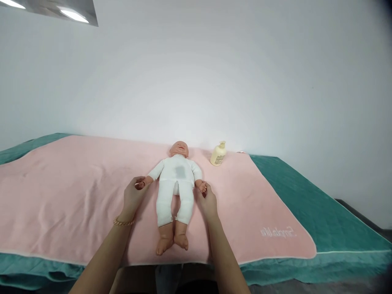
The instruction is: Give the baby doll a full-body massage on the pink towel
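A baby doll (176, 173) in a white cloth suit lies on its back, its head toward the wall and its bare feet toward me. My left hand (134, 196), with a beaded bracelet (123, 221) at the wrist, is closed round the doll's hand on the left. On the other side, my right hand (208, 201) pinches the doll's other hand between thumb and fingers. Both doll arms are stretched out sideways. A grey patch shows on the doll's chest.
Under the doll, a pink blanket (245, 220) with pale lettering covers much of a green-covered bed (309, 208). A pale yellow pump bottle (218, 155) stands upright right of the doll's head. Behind the bed rises a white wall (196, 73).
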A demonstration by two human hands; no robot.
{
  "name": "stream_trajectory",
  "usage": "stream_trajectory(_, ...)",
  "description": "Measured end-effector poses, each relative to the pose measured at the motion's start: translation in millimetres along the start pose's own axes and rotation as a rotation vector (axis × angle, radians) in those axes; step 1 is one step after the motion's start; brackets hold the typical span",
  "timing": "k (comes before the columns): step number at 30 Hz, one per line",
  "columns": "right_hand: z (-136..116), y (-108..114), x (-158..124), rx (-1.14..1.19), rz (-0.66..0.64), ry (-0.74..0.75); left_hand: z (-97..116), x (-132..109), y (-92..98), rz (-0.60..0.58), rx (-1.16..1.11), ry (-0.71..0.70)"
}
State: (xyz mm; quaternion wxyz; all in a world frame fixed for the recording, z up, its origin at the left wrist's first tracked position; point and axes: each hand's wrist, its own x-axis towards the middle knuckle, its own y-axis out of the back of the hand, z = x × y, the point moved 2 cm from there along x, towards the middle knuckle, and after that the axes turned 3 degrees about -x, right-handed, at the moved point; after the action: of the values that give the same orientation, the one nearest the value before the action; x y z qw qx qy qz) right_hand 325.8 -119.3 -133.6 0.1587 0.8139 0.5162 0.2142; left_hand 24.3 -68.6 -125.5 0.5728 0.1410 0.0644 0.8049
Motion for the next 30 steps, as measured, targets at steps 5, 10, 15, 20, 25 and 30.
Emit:
stream_trajectory(5,-13.3,1.4,-7.1,-0.150,0.095,0.121,3.0,-1.6,-1.6,-0.025,-0.065,-0.018)
stream_trajectory(10,0.0,1.2,-3.3,-0.110,0.056,-0.044,1.3,2.8,-2.8,-0.041,-0.177,0.021)
stream_trajectory(15,14.9,6.3,12.9,0.138,0.108,-0.106,2.7,4.3,-0.1,0.008,-0.229,0.119)
stream_trajectory(20,11.4,1.0,47.1,0.438,0.278,-0.066,7.5,17.6,-6.2,0.116,-0.357,0.155)
stream_trajectory(25,0.3,-6.9,92.0,0.676,0.417,0.089,11.1,47.1,-24.5,0.157,-0.641,0.093)
stream_trajectory(30,-4.3,-9.7,133.2,0.803,0.390,0.135,15.6,81.2,-49.9,0.084,-0.881,0.013)
